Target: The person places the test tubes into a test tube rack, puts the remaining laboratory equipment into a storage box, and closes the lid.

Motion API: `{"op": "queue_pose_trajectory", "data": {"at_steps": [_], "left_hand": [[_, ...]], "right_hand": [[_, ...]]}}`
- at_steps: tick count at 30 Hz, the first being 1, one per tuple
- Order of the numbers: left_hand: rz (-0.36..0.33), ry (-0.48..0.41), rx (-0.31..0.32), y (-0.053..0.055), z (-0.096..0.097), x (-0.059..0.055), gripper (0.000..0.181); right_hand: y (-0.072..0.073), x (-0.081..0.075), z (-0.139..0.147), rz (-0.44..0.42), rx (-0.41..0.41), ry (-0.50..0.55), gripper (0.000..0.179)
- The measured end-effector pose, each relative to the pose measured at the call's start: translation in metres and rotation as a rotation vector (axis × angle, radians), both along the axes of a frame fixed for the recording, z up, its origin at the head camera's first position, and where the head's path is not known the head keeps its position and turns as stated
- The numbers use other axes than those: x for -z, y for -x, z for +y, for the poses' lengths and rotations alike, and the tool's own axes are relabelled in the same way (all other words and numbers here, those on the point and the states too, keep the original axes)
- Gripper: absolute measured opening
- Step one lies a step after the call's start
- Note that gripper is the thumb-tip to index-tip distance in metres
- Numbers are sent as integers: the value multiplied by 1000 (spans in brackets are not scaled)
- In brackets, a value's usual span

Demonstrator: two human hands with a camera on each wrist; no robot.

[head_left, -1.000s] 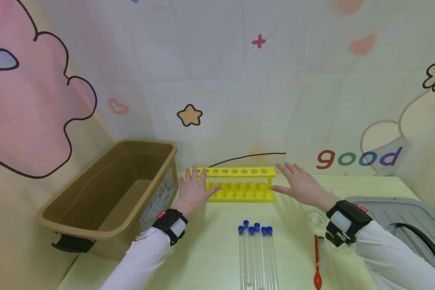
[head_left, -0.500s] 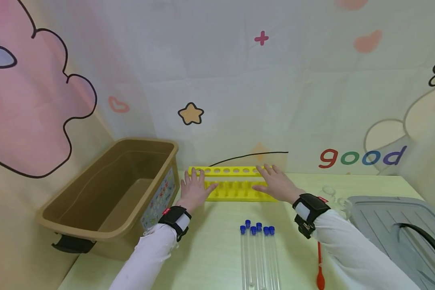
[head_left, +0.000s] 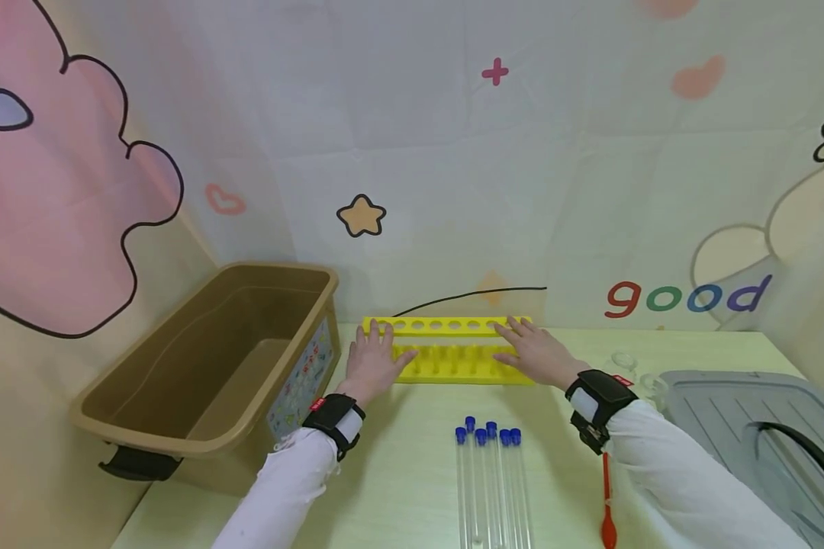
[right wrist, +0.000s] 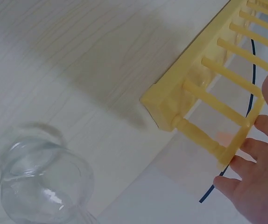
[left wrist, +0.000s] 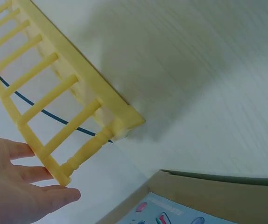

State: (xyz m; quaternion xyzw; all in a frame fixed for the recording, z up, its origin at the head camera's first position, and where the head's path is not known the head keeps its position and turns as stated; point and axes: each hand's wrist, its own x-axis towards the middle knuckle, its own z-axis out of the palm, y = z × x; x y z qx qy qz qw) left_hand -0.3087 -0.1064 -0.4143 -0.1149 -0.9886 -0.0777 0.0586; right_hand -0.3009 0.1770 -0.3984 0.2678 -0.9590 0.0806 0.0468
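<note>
Head view alone shows blue-capped tubes [head_left: 496,488] near the yellow rack [head_left: 453,374].

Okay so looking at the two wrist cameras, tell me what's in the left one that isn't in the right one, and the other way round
Only the left wrist view shows the left hand up close and the printed label on the brown bin.

Only the right wrist view shows the right hand up close and a clear rounded vessel.

Both show the yellow rack, the pale tabletop and the dark line on the backdrop.
</note>
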Motion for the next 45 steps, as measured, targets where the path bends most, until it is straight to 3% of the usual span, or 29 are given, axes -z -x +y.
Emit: {"op": "queue_pose_trajectory", "data": {"at_steps": [8, 18, 25, 31, 39, 45], "left_hand": [[28, -7, 45, -10, 11, 4, 76], [34, 34, 78, -19, 25, 6, 76], [47, 79, 89, -24, 31, 7, 76], [54, 83, 109, -27, 35, 3, 74], [26, 103, 115, -29, 34, 2, 74], [-29, 45, 129, -32, 30, -4, 67]], "right_hand": [[-10, -4, 12, 1, 69, 15, 65], [-22, -10, 29, -2, 63, 4, 65], [-14, -16, 34, -28, 112, -1, 60], [-7, -17, 33, -3, 47, -8, 47], [2, -17, 34, -10, 35, -37, 36], [2, -20, 32, -57, 49, -14, 36]]}}
